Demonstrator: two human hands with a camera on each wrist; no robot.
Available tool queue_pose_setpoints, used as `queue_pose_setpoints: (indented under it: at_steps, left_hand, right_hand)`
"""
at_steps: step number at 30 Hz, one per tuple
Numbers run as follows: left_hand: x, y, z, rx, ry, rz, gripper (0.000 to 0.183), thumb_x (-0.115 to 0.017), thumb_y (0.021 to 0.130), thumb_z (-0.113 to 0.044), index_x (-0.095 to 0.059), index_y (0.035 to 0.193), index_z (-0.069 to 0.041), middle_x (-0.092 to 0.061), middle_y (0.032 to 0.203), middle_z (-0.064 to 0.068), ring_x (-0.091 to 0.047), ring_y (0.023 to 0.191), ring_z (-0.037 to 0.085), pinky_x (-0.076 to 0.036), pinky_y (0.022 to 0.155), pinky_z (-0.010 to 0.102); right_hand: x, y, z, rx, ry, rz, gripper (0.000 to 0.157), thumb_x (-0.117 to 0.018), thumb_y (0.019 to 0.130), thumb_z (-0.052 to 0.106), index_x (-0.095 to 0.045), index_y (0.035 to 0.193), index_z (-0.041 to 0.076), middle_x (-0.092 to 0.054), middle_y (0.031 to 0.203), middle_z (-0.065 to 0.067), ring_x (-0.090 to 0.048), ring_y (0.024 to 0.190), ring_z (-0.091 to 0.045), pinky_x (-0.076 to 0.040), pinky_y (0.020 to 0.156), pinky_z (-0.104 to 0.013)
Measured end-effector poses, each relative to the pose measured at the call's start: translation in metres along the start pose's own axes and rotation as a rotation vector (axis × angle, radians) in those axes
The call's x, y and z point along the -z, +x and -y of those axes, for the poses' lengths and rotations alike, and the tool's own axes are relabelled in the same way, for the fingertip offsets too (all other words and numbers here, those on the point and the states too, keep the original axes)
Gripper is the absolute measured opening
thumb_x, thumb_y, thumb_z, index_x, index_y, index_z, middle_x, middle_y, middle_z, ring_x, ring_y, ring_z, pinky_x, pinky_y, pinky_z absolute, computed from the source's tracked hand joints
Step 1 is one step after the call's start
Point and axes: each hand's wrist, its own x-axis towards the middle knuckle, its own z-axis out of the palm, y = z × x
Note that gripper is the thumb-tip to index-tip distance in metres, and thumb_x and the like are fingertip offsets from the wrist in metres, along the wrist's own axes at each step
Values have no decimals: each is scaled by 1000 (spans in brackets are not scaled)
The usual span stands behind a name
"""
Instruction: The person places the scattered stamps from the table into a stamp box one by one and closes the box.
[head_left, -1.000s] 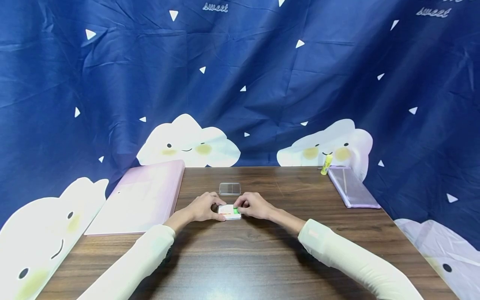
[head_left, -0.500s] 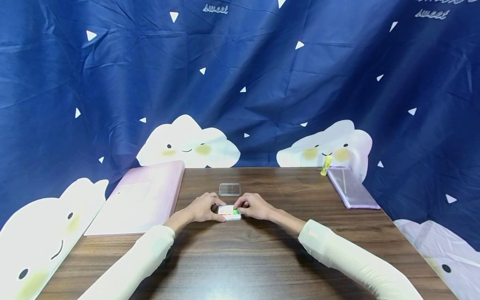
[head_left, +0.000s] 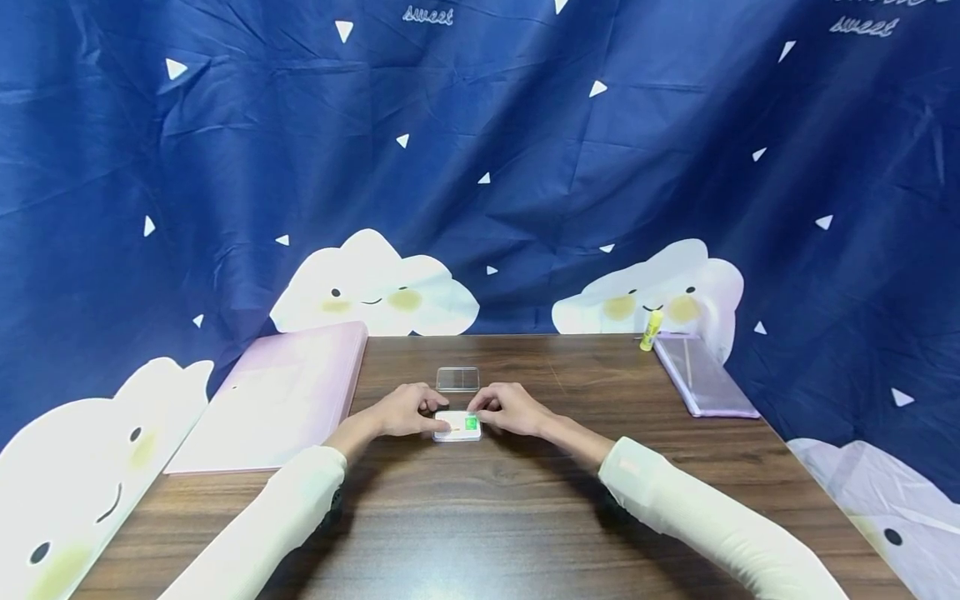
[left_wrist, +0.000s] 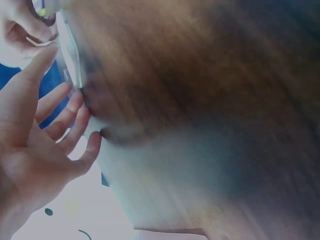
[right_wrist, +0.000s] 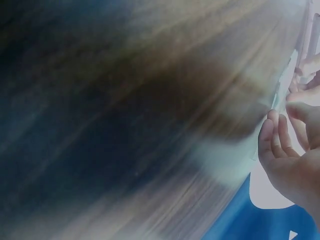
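Observation:
A small flat white case (head_left: 458, 436) lies on the table between both hands, a bright green square (head_left: 471, 422) on its right half. From the left, my left hand (head_left: 407, 410) reaches in with its thumb over the case's left end. Its other fingers are spread and loosely bent near the far edge, as the left wrist view shows of the left hand (left_wrist: 47, 130). My right hand (head_left: 513, 411) is at the right end, fingertips close to the case's far right corner beside the green square. In the right wrist view, the right hand (right_wrist: 292, 142) has loosely bent fingers.
A clear rectangular lid-like piece (head_left: 457, 379) lies just behind the case. On the left is a large pale pink folder (head_left: 277, 400). A yellow glue stick (head_left: 651, 331) and a purple-edged pouch (head_left: 705, 379) are at the back right of the wooden table (head_left: 480, 517).
My right fingers have lifted off the green square, which now shows more fully. The left thumb has moved further over the case's left end, and the case has shifted slightly left in view.

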Motion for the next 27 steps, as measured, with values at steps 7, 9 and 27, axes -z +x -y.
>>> queue_pose_setpoints:
  at_steps: [7,9,27]
  left_hand:
    - [7,7,12,10,-35,-26,44,-81,88,-24,-73,122,2,-72,106,16,-66,99,30,-52,91,41]
    - [10,9,14,22,-27,-21,44,-82,87,-22,-72,122,3,-72,106,16,-66,99,29,-52,92,42]
    - [19,27,26,180,-6,-39,48,-82,87,-16,-68,128,4,-69,125,21,-67,108,36,-50,99,47]
  right_hand:
    - [6,6,-8,3,-18,-23,17,-71,94,3,-76,111,4,-77,107,-6,-69,90,-14,-56,87,-42]
    - [7,7,-11,-8,-18,-27,18,-72,94,3,-76,111,4,-77,107,-6,-69,92,-15,-56,87,-42]
    - [19,22,-43,-136,-72,-76,36,-80,90,10,-70,122,-4,-73,117,-16,-68,108,-30,-52,98,-44]
